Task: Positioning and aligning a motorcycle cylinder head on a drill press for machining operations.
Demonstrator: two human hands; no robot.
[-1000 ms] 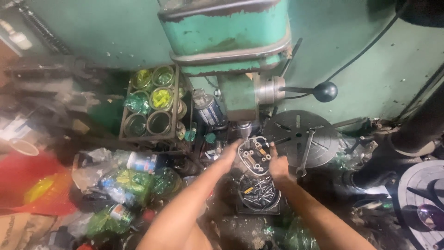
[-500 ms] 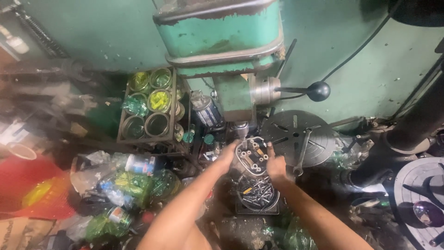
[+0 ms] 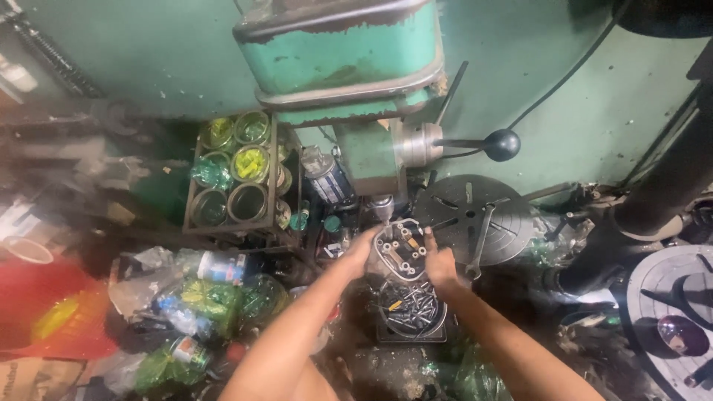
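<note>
Gripping a grey metal casting (image 3: 399, 249) under the drill press (image 3: 349, 74), left hand (image 3: 362, 251) and right hand (image 3: 440, 263) fingers clamp its sides.

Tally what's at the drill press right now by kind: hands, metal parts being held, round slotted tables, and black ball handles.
Hands: 2, left hand and right hand
Held metal part: 1
Round slotted table: 1
Black ball handle: 1
Total: 5
</note>
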